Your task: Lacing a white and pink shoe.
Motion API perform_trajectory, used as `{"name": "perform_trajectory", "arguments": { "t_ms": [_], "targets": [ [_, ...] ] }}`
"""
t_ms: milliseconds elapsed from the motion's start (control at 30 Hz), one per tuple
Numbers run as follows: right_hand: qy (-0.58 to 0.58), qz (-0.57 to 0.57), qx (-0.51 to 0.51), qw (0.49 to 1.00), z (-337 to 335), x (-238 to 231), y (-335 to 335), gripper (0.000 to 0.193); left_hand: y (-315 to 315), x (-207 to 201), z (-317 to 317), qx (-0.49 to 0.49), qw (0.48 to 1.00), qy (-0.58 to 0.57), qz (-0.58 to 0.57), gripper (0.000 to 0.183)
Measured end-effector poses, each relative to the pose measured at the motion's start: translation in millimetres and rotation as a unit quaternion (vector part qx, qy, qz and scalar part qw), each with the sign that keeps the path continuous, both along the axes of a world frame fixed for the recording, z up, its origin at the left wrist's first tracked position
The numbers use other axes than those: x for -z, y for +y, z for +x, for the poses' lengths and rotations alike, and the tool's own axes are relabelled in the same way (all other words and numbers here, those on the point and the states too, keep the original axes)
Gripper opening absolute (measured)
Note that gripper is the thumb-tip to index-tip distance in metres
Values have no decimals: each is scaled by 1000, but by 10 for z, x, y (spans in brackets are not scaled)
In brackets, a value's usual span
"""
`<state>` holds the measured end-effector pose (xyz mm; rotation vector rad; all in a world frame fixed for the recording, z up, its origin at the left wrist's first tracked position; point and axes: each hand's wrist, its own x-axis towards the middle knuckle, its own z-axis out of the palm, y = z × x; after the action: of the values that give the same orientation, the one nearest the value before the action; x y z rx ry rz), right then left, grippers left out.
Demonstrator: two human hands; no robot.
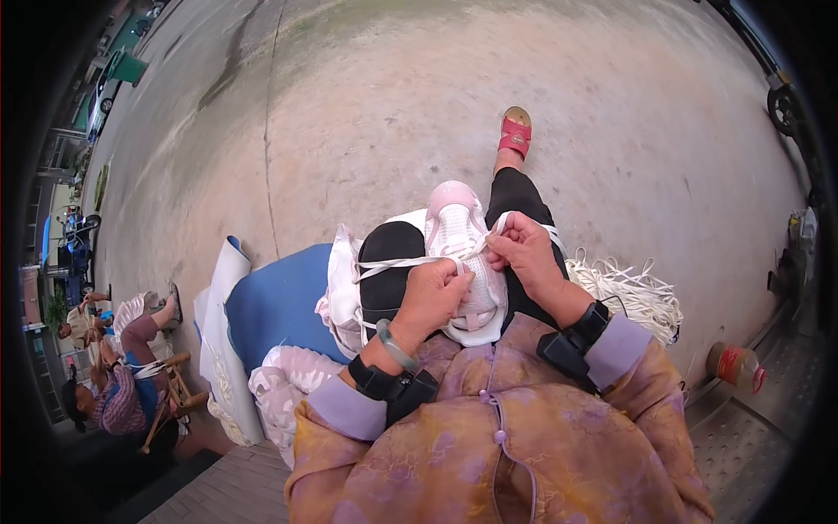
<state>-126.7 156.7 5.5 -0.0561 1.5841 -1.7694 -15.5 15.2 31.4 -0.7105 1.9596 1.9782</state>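
Observation:
A pale pink and white sneaker [455,229] lies across my lap between my black-trousered knees, its toe pointing away from me. White flat shoelace [397,262] runs over its upper, with one length stretched left across my knee. My left hand [434,295] is closed, thumb and forefinger pinching the lace beside the shoe's middle. Above the shoe's right side, my right hand [531,259] pinches another stretch of the same lace between thumb and fingers. The exact lace holes under my fingertips are too small to make out.
A heap of loose white laces [630,295] lies by my right thigh. Left of me are more pink and white shoes [292,375] and a blue sheet [275,297]. A plastic bottle [738,366] is at the right. Other people [122,397] sit at the far left.

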Motion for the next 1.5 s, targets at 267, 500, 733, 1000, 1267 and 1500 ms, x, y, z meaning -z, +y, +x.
{"name": "perform_trajectory", "arguments": {
  "t_ms": [267,500,733,1000,1267,1500],
  "targets": [
    [98,-21,74,992,168,117,21,8,-20,-40,-151,-5,999,-30,-42,16],
    [127,3,81,989,189,120,2,8,-21,-46,-74,-91,995,22,30,13],
    [141,21,84,986,217,121,-15,8,-160,-35,115,-138,986,49,75,12],
    [298,117,28,947,242,67,-40,7,-173,132,241,-146,989,37,-16,9],
    [311,146,2,939,199,103,22,15,-229,244,128,-145,987,40,-65,8],
    [251,144,-9,957,182,105,79,15,-240,267,118,-119,974,69,-178,9]
  ]
}}
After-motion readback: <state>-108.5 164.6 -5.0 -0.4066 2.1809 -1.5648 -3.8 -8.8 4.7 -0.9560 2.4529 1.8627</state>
